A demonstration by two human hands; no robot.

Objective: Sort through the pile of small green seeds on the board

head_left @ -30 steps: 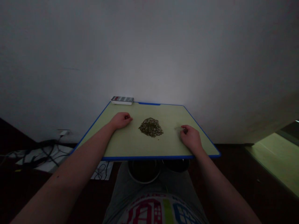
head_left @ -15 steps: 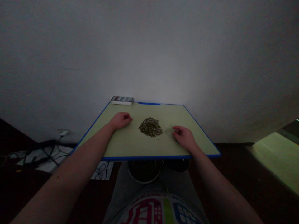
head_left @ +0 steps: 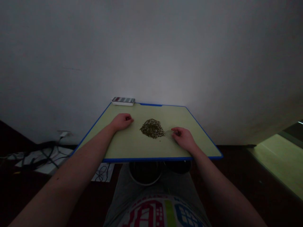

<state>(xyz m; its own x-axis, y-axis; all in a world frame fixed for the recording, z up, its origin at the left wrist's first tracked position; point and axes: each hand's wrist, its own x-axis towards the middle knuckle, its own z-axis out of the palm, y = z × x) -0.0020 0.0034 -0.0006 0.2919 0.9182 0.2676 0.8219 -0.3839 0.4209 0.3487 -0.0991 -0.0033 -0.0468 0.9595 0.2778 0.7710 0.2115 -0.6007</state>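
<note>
A low pile of small dark green and brown grains [head_left: 152,128], perhaps beans or seeds, lies in the middle of the pale board [head_left: 132,148]. To the left of it, my left hand [head_left: 122,121] rests on the board with its fingers curled in; nothing shows in them. On the other side, my right hand [head_left: 183,138] pinches a thin, clear, curved piece [head_left: 168,133] that looks like see-through plastic. Its exact kind is hard to make out. The clear piece's left edge reaches the right edge of the pile. One loose grain lies just in front of the pile.
At the board's far left corner sits a white box with a phone-like dark panel [head_left: 123,101] on top. Beneath the near blue edge are a round bowl [head_left: 145,183] and a second dark bowl [head_left: 178,167]. Cables [head_left: 50,156] lie on the floor at left. A wall rises behind.
My right hand has shifted slightly left with the clear piece, bringing it up to the pile's edge. My left hand stays in place.
</note>
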